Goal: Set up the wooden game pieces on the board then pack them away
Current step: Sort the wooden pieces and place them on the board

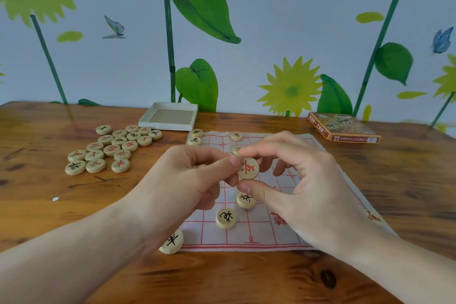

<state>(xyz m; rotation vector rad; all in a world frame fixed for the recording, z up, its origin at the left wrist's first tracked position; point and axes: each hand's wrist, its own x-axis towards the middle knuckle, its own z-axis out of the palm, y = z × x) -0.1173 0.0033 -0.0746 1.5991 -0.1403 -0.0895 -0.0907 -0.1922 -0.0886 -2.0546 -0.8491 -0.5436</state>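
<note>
Here, head view:
Held piece: a round wooden piece with a red character (248, 168) is raised above the middle of the board, its face turned to the camera.
Left hand (195, 177): fingers curled, thumb tip pressed to the piece's left edge.
Right hand (299, 177): forefinger on the top edge and thumb under the bottom edge, pinching the same piece; the other fingers hang loosely curled.
Board (261, 227): a white sheet with red grid lines, flat on the wooden table (222, 279).
Pieces on board: 2 black-marked pieces (226, 217) lie near its front, more along the far edge.
Loose pile (111, 150): many pieces lie on the table, left of the board.
Tray (170, 117): an open white box, behind the board.
Lid (343, 129): a printed box, far right.
</note>
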